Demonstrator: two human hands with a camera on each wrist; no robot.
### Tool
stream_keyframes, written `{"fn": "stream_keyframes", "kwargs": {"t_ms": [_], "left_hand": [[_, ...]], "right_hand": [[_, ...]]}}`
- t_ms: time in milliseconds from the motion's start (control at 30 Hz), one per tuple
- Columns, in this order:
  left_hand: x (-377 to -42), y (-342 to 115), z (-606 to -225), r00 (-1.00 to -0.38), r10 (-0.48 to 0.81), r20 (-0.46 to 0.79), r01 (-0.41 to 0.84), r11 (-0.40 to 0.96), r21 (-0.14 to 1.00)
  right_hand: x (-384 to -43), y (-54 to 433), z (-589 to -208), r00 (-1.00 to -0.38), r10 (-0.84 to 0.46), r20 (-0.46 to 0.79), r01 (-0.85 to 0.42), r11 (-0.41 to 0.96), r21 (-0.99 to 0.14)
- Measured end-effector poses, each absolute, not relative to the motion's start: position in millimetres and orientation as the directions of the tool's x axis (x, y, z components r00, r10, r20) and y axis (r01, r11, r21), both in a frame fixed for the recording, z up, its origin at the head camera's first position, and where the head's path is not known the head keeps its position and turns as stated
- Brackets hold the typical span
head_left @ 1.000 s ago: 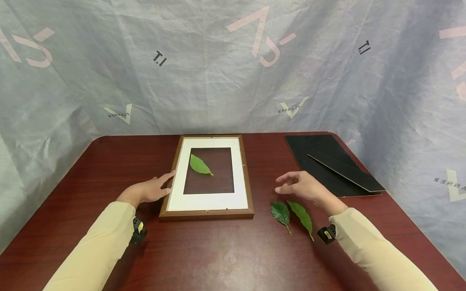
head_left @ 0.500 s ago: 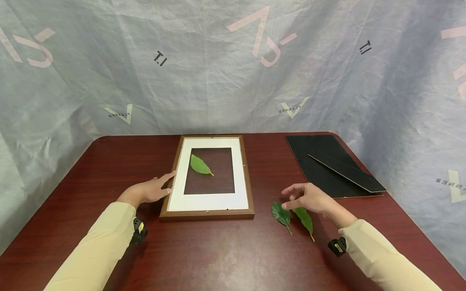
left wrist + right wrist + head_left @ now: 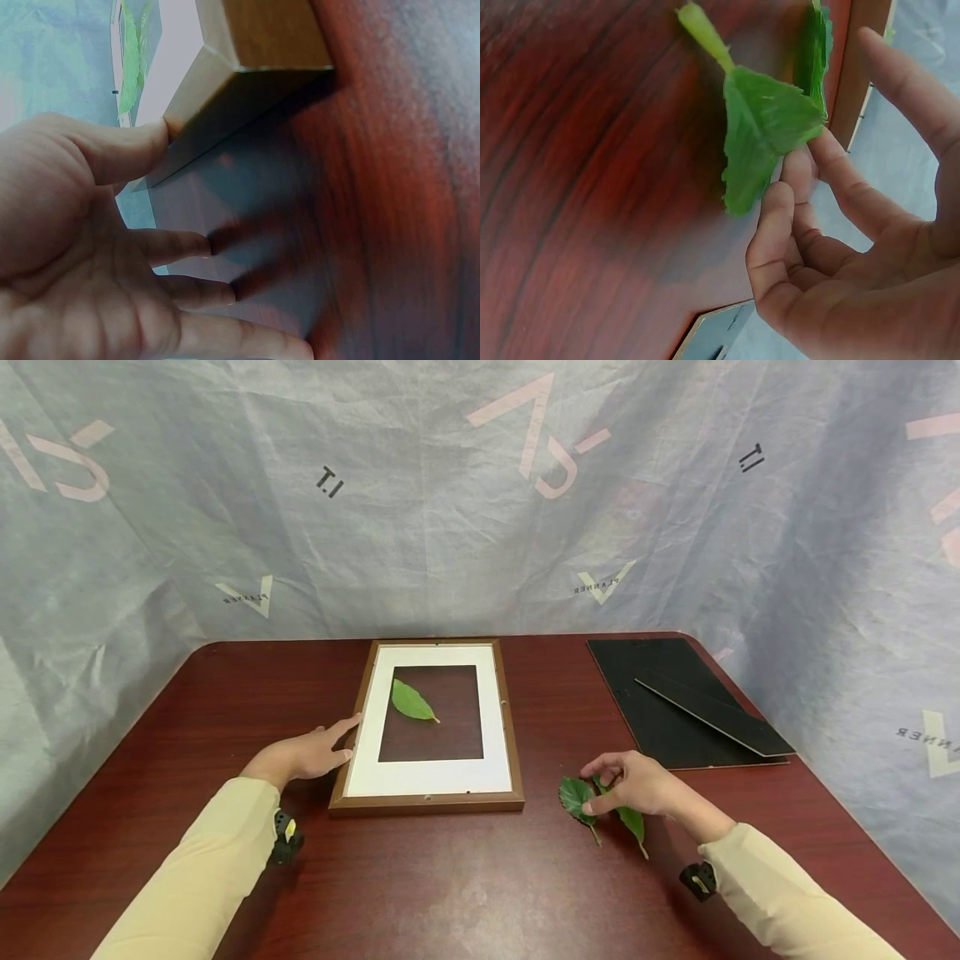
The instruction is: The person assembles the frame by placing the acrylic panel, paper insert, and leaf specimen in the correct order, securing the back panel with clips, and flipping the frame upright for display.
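In the head view, a wooden picture frame (image 3: pixel 427 805) lies flat with a white mat (image 3: pixel 427 777) in it and one green leaf (image 3: pixel 411 700) in the mat's opening. My left hand (image 3: pixel 300 754) rests at its left side, thumb touching the frame and fingers spread. To the right, my right hand (image 3: pixel 637 787) is over two more leaves. Its thumb overlaps the darker leaf (image 3: pixel 572 793), and the hand partly hides the lighter leaf (image 3: pixel 633 823). In the right wrist view, bent fingertips (image 3: pixel 780 196) touch the lighter leaf, while the thumb stands apart from it.
A black backing board (image 3: pixel 652 664) with a stand flap (image 3: pixel 708 710) partly raised lies at the table's right rear. A grey printed cloth (image 3: pixel 427 527) hangs behind the reddish-brown table (image 3: pixel 420 893).
My right hand has moved down toward me, from above the two leaves onto them, with its fingers now reaching the lighter one. My left hand and the picture frame stay in place.
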State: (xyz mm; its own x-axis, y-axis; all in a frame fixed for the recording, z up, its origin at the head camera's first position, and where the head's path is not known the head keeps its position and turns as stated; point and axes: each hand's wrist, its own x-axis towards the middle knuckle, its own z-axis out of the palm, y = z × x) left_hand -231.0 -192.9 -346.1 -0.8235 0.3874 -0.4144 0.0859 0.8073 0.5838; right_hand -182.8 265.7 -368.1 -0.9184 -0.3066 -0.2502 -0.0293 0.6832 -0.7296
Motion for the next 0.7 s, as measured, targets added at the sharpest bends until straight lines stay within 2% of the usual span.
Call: {"fn": "stream_keyframes", "kwargs": {"t_ms": [167,400,700], "left_hand": [[-232,-193,-347,-0.822,0.391,-0.414,0.091,0.808,0.582],[-232,-193,-347,-0.824,0.389,-0.413,0.094,0.812,0.577],[-231,-194,-346,-0.824,0.383,-0.418,0.086,0.813,0.576]], "right_hand": [[-182,263,-368,-0.916,-0.295,-0.271,-0.049,0.753,-0.656],[-183,260,-366,-0.903,-0.347,-0.254,-0.132,0.785,-0.605],[-180,253,-365,-0.922,-0.318,-0.219,-0.166,0.839,-0.519]]}}
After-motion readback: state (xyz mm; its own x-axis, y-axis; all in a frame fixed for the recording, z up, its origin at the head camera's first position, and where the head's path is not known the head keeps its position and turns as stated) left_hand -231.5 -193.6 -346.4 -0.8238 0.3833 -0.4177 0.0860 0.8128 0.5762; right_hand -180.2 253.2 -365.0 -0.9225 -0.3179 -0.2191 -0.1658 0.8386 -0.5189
